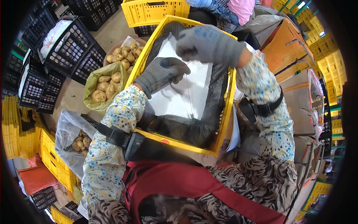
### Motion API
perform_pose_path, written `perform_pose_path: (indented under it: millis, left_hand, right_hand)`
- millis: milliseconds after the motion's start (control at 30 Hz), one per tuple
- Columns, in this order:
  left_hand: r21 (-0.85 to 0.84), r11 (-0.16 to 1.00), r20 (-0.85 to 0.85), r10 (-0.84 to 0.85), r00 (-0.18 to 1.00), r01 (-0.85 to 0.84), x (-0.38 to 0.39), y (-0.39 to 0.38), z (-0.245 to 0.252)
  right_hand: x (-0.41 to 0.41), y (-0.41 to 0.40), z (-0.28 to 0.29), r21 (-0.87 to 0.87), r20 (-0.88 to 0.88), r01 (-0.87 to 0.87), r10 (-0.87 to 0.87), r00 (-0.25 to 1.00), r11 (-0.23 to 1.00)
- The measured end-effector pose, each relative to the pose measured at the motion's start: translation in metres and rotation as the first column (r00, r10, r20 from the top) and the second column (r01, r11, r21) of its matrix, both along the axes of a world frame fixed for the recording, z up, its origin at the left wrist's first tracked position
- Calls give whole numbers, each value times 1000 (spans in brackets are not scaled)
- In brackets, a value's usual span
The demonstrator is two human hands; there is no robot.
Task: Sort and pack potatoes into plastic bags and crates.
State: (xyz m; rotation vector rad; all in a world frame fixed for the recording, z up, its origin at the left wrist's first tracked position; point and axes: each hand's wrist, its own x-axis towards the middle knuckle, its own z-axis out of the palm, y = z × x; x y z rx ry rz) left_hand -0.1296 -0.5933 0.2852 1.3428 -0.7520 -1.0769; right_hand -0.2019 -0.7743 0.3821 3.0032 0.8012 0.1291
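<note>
Before me stands a yellow plastic crate with a black liner gathered around its inside edges. A white sheet lies over the middle of the contents, which stay hidden. My left hand, in a grey knit glove, pinches a thin thread above the sheet. This thread runs down to the liner at the crate's near side. Close above the left fingertips is my right hand, gloved in grey and blurred. Its fingers are curled, but whether they grip the thread cannot be made out.
Potatoes fill a green sack and a round tub at left. A clear plastic bag holds more. Black crates stack up farther left. Beyond my crate are another yellow crate and a person's gloved hand.
</note>
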Motion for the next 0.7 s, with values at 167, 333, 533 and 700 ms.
perform_pose_path:
  millis: [167,333,533,700]
  left_hand:
    - [25,990,-304,141,942,-140,13,8,-17]
    - [130,974,-85,199,976,-187,21,14,-34]
    - [128,970,420,137,897,-209,22,14,-27]
    - [132,943,683,137,718,-305,18,12,-25]
  right_hand:
    - [31,-18,-49,267,439,265,-362,822,927]
    - [2,-9,-65,373,-267,327,-237,934,868]
    - [-1,1,-119,475,-4,143,-161,987,868]
    - [-11,4,-120,543,-184,365,-316,931,756]
